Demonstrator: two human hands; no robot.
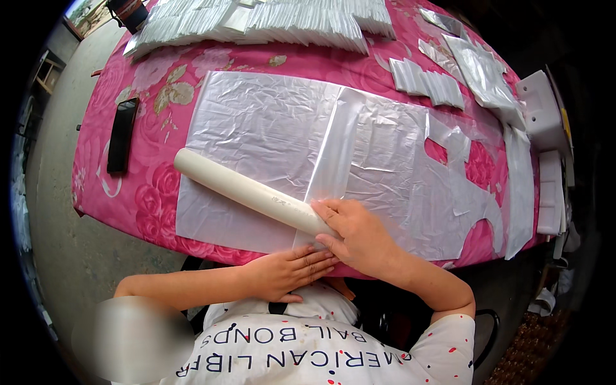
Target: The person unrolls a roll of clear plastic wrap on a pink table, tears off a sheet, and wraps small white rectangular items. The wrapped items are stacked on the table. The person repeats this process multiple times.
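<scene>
A long off-white tube [244, 190] lies slantwise over a flat sheet of whitish plastic film [256, 115]. Its near end is in my right hand [362, 237], whose fingers and thumb wrap around it. My left hand [292, 274] lies flat at the table's near edge, fingers stretched, its tips by the film's lower edge and close to my right hand. A narrow folded strip of film [337, 144] crosses the middle of the sheet. On the right, a thin bag-shaped piece of film [443, 192] has cut-out openings where the pink cloth shows through.
A pink flowered tablecloth [151, 202] covers the table. Stacked folded plastic bags [256, 25] fill the far side, with a smaller pile [427, 83] at the far right. A black phone [122, 136] lies on the left. White plastic boxes [542, 109] stand beyond the right edge.
</scene>
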